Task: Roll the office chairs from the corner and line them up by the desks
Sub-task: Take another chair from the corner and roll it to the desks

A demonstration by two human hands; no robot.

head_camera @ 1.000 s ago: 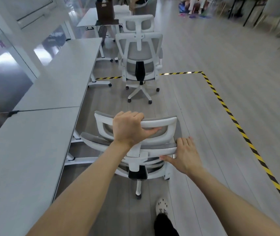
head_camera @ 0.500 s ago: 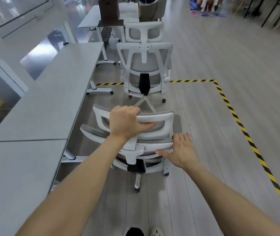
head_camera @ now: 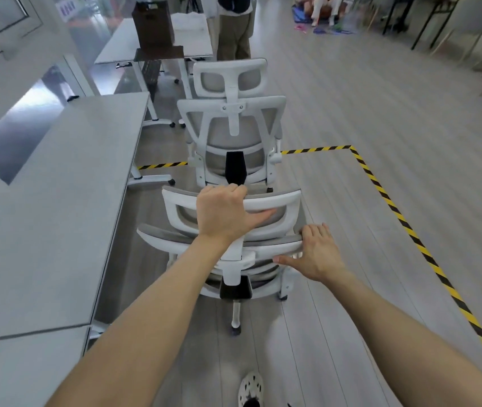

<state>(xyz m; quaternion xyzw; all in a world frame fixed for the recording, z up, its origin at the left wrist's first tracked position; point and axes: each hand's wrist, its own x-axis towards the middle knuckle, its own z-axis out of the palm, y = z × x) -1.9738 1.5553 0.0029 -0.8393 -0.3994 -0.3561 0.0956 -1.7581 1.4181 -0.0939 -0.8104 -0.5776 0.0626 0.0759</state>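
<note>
1. The near chair (head_camera: 275,201) stands straight ahead of you, its back toward you. Your left hand (head_camera: 222,214) grips the top of its headrest and your right hand (head_camera: 319,254) rests on the right end of its backrest.
2. A second chair (head_camera: 234,133) stands just beyond it, in line.
3. The desks (head_camera: 57,201) run along your left, beside both chairs.
4. Floor tape (head_camera: 395,212) runs along your right, then turns left toward the desks at the second chair.
5. A farther desk (head_camera: 195,39) carries a bag (head_camera: 153,24), with a person (head_camera: 234,27) standing beside it.
</note>
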